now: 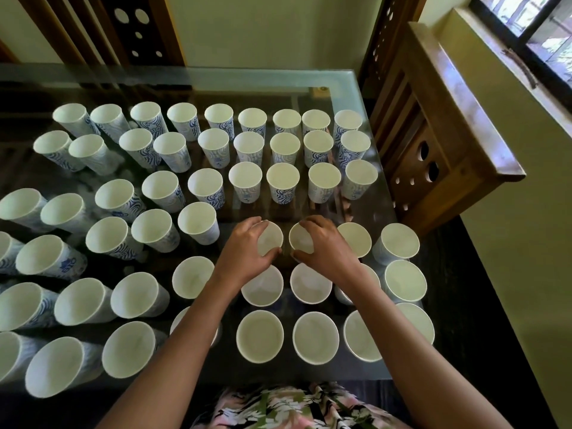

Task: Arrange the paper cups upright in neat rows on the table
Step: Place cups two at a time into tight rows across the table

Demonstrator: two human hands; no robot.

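Several white paper cups with blue swirl print stand upright in rows across the glass table [346, 88]. My left hand [244, 249] grips the rim of one cup [272, 238] near the table's middle, fingers and thumb curled round it. Right beside it, my right hand [325, 243] grips the rim of a neighbouring cup [300, 239] in the same way. Both cups are upright and close together, almost touching. A row of cups [263, 287] stands just below my hands, partly hidden by my forearms.
A wooden chair [433, 134] stands against the table's right edge. Dark wooden chair backs [136, 29] rise behind the far edge. A window [535, 29] is at the upper right. A bare strip of glass lies between the third row and my hands.
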